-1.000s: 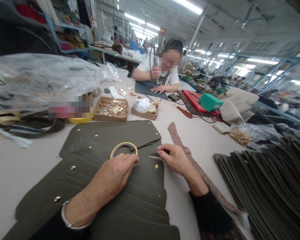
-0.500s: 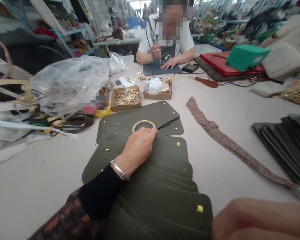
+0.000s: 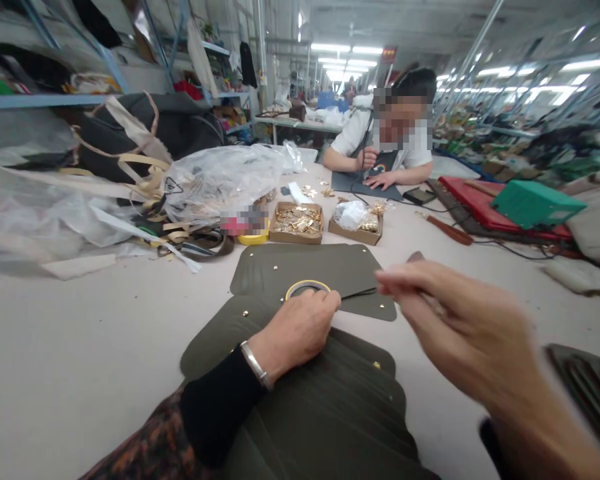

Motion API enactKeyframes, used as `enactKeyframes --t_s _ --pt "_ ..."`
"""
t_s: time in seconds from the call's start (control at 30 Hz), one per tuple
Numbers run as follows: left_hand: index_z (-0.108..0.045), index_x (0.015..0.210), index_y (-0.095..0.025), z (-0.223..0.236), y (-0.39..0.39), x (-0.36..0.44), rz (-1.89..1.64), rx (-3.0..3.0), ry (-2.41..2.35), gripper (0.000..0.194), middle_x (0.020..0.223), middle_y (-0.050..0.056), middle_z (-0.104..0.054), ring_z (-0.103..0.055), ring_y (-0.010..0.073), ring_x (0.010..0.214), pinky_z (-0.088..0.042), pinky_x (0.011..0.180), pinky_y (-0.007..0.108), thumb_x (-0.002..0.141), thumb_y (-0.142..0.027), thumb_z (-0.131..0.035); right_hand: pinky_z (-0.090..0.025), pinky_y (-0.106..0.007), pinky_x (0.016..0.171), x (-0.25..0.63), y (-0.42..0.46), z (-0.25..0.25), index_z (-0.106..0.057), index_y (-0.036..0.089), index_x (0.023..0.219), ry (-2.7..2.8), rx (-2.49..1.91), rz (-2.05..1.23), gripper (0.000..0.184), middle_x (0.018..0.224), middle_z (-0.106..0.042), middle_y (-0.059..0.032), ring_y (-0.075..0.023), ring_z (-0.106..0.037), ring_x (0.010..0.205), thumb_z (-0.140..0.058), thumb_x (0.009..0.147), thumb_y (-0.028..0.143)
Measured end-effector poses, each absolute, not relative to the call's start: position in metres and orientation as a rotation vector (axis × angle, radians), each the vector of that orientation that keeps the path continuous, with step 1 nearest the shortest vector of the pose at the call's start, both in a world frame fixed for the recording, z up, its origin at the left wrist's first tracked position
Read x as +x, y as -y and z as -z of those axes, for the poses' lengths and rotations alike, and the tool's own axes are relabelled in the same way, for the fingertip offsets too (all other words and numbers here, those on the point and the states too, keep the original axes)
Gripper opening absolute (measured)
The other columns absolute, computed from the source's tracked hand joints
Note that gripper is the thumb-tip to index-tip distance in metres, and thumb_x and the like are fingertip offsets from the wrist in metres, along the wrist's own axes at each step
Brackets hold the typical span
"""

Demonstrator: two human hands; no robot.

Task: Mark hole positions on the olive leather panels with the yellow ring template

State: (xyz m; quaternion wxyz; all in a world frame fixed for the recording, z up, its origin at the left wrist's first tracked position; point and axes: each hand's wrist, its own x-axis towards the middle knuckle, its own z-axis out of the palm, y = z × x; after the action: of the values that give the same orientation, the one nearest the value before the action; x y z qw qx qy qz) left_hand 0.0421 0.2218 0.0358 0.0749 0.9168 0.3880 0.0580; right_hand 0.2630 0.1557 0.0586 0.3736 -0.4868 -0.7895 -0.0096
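My left hand (image 3: 300,327) is closed on a narrow tape roll (image 3: 307,285) with a yellow edge, resting over a spread of dark olive flat panels (image 3: 320,413). A thin black two-pronged tool (image 3: 359,293), like tweezers, juts right from the same fingers. My right hand (image 3: 460,320) hangs in the air to the right, its fingertips pinched near the prong tips. Blur hides whatever is between them. The far olive panel (image 3: 325,257) carries small gold studs (image 3: 275,267). A yellow bit (image 3: 377,365) sticks to a panel below the left hand.
Two small boxes of gold metal fittings (image 3: 297,223) (image 3: 357,230) stand beyond the panels. Plastic bags and straps (image 3: 230,180) crowd the left. Across the table a person (image 3: 385,140) works over a dark sheet. A brown-handled tool (image 3: 450,229), green box (image 3: 537,202) and panel stack (image 3: 585,393) lie right.
My right hand has risen from the lower right corner to beside the black prongs. The view has tilted upward and swung left. My left hand keeps its hold on the tape roll.
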Motion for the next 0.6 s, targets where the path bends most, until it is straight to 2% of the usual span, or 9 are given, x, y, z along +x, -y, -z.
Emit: enactKeyframes --t_s 0.13,0.23,0.3,0.43,0.6 --pt "-0.050 0.097 -0.019 -0.033 -0.214 0.028 -0.223 2.753 -1.160 0.016 0.089 0.004 -0.062 -0.059 0.0207 0.079 -0.049 0.067 0.033 0.091 -0.011 -0.037 -0.047 -0.029 0.091 0.222 -0.284 -0.058 -0.067 0.017 0.112 2.290 -1.703 -0.104 0.030 0.113 -0.071 -0.0089 -0.0207 -0.065 0.105 -0.046 0.092 0.019" --pt "-0.050 0.095 -0.021 -0.024 -0.204 0.022 -0.217 2.742 -1.153 0.020 0.089 0.003 -0.061 -0.057 0.0211 0.076 -0.050 0.067 0.036 0.090 -0.008 -0.036 -0.045 -0.034 0.091 0.201 -0.334 -0.039 -0.068 0.013 0.110 2.332 -1.797 -0.028 0.030 0.108 -0.071 -0.0157 -0.0258 -0.064 0.104 -0.044 0.095 0.025" --pt "-0.049 0.094 -0.022 -0.017 -0.198 0.019 -0.267 2.711 -1.132 0.021 0.090 0.002 -0.061 -0.057 0.0213 0.077 -0.050 0.070 0.037 0.089 -0.006 -0.036 -0.044 -0.036 0.089 0.194 -0.347 -0.025 -0.068 0.012 0.106 2.353 -1.815 0.011 0.036 0.105 -0.070 -0.0173 -0.0280 -0.064 0.101 -0.044 0.096 0.036" --pt "-0.048 0.091 -0.023 -0.008 -0.195 0.019 -0.291 2.654 -1.053 0.023 0.087 0.001 -0.062 -0.057 0.0210 0.076 -0.050 0.071 0.037 0.084 -0.003 -0.039 -0.039 -0.037 0.092 0.191 -0.354 -0.010 -0.065 0.016 0.112 2.416 -1.801 0.052 0.049 0.110 -0.068 -0.0148 -0.0278 -0.060 0.105 -0.044 0.093 0.056" --pt "-0.049 0.091 -0.021 -0.006 -0.198 0.024 -0.244 2.639 -1.087 0.024 0.087 0.004 -0.063 -0.058 0.0212 0.079 -0.050 0.074 0.037 0.080 -0.002 -0.040 -0.036 -0.036 0.092 0.196 -0.361 -0.006 -0.064 0.018 0.112 2.431 -1.801 0.073 0.051 0.112 -0.064 -0.0130 -0.0264 -0.056 0.107 -0.040 0.093 0.060"
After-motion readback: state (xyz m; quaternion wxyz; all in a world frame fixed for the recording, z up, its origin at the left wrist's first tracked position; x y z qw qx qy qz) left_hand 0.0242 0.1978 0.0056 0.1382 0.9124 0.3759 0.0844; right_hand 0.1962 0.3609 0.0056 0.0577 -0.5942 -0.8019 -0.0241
